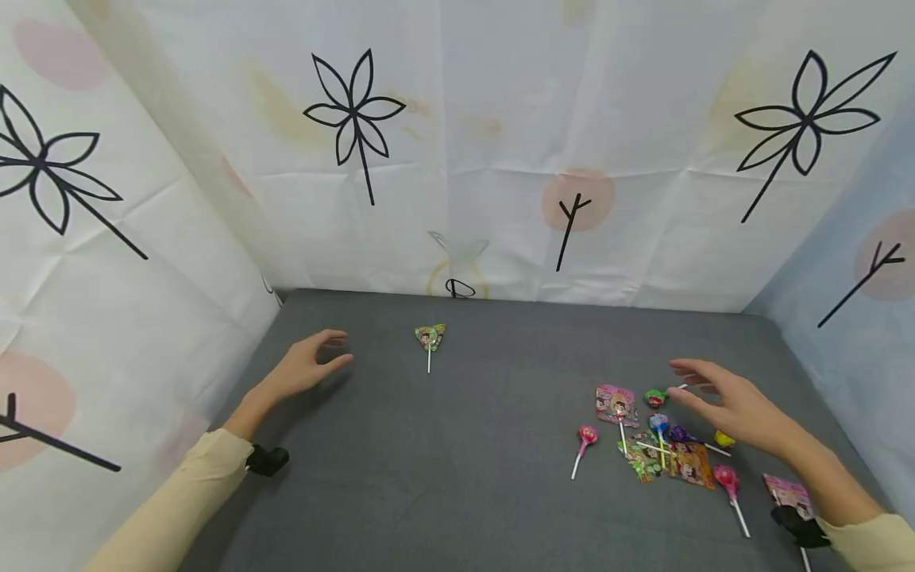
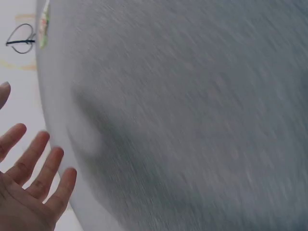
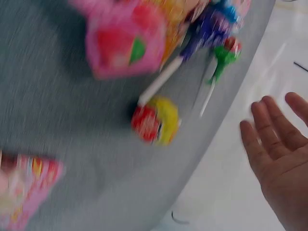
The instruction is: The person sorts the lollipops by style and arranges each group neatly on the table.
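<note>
My left hand (image 1: 309, 367) hovers over the left part of the table with its fingers apart and nothing in them. To its right a flat green-wrapped lollipop (image 1: 430, 337) lies with its white stick toward me. My right hand (image 1: 736, 407) hangs over the right side, and its spread fingers (image 3: 262, 137) hold nothing. Closest to its thumb is a round green lollipop (image 1: 654, 398). A yellow and red lollipop (image 3: 156, 121) lies below that hand, partly hidden in the head view. Near it are a purple lollipop (image 1: 682, 434) and a blue one (image 1: 658, 424).
Flat pink (image 1: 616, 403), green (image 1: 643, 456) and orange (image 1: 690, 464) wrapped lollipops lie overlapping or close together. Pink round lollipops (image 1: 726, 477) and a flat pink one (image 1: 788, 494) lie around them. White patterned cloth (image 1: 500, 159) surrounds the grey table (image 1: 429, 477).
</note>
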A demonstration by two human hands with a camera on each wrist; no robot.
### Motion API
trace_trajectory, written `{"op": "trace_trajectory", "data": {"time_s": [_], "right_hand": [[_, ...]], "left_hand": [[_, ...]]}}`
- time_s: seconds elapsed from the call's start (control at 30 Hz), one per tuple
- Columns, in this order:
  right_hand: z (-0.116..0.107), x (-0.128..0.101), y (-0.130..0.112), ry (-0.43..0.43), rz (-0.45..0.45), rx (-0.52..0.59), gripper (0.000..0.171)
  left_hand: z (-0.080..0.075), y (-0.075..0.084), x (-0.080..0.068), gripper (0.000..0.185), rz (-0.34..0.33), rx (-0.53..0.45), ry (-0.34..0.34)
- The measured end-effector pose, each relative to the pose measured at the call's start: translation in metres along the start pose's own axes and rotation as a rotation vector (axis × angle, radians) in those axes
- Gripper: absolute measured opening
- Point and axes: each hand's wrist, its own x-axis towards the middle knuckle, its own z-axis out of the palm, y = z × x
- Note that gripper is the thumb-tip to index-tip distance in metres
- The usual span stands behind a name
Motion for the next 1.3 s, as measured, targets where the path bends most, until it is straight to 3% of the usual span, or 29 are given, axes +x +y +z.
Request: {"op": "trace_trajectory", "data": {"time_s": [0.17,0.37,0.57,0.8,1.0,1.17,1.3], "right_hand": [[0.008,0.004,-0.003,0.063,-0.064,0.085,0.038],[0.021,0.005,-0.005,0.046,-0.070,0.258,0.037],[0.032,0.008,-0.005,0.022,-0.016,0.276,0.039],[0.043,0.018,-0.009,0.066,-0.045,0.208,0.043],[0.050,0.027,-0.013,0.064,-0.039,0.142,0.047],[0.052,0.031,-0.010,0.049,-0.063,0.157,0.051],[0.051,0.032,-0.007,0.013,-0.032,0.193,0.052]], "left_hand": [[0.010,0.006,0.015,0.054,-0.011,-0.169,0.008],[0.028,0.016,0.042,0.058,0.019,-0.252,0.013],[0.041,0.025,0.067,0.061,0.027,-0.245,0.017],[0.048,0.040,0.087,0.061,0.014,-0.203,0.015],[0.056,0.048,0.100,0.064,0.001,-0.154,-0.008],[0.064,0.052,0.108,0.064,-0.013,-0.125,-0.031],[0.069,0.053,0.115,0.064,-0.007,-0.108,-0.030]]}}
